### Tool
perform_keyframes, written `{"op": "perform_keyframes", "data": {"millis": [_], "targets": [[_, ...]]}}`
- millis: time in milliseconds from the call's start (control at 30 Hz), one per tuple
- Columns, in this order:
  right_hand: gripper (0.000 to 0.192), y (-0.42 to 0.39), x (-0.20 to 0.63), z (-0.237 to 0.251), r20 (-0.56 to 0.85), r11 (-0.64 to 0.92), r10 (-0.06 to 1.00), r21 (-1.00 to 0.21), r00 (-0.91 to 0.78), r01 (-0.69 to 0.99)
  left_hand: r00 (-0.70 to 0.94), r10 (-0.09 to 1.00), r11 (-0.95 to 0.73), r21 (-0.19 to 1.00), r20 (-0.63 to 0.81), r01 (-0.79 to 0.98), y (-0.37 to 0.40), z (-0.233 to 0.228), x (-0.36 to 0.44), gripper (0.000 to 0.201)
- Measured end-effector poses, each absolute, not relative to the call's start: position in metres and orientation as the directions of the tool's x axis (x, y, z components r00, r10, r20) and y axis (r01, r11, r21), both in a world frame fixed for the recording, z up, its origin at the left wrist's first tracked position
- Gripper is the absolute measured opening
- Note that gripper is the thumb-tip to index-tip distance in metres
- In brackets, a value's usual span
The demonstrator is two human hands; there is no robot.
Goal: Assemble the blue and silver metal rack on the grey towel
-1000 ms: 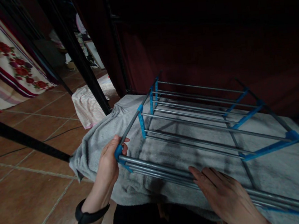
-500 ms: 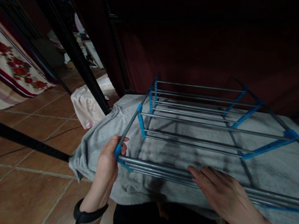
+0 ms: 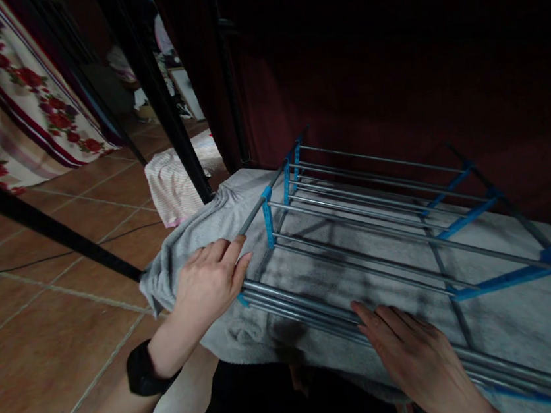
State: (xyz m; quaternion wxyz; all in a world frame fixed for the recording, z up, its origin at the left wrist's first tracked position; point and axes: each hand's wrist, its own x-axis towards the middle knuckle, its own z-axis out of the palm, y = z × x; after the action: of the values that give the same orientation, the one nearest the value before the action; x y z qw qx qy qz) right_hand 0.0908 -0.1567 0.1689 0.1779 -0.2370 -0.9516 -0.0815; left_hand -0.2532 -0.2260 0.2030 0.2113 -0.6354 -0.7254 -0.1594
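The right grip (image 3: pixel 416 356) rests, as before, on the near bars (image 3: pixel 296 302) of the metal rack (image 3: pixel 428 238); the left grip (image 3: pixel 208 277), just shifted, now lies palm-down over its side tube (image 3: pixel 253 216), which we judge steadies that end (whether either has closed, we cannot tell). Beyond both grips the rack extends across grey cloth (image 3: pixel 250 335).

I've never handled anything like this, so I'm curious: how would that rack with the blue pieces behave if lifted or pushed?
The rack would probably feel fairly stiff, given its straight, metal-looking bars. It may be light for its size, since it's mostly open gaps. Pushed, it might drag the rumpled grey cloth beneath.
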Motion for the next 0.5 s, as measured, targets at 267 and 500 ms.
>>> {"op": "perform_keyframes", "data": {"millis": [267,500], "targets": [[0.029,-0.1554,0.0879,0.1726,0.434,0.891,0.380,0.064,-0.817,0.449,0.067,0.867,0.050,-0.221,0.494,0.974,-0.2267,0.2064,-0.2567,0.036],[0.030,-0.1515,0.0886,0.1704,0.454,0.895,0.340,0.112,-0.824,0.431,0.157,0.882,-0.005,-0.325,0.445,0.946,-0.2290,0.2101,-0.2609,0.047]]}}
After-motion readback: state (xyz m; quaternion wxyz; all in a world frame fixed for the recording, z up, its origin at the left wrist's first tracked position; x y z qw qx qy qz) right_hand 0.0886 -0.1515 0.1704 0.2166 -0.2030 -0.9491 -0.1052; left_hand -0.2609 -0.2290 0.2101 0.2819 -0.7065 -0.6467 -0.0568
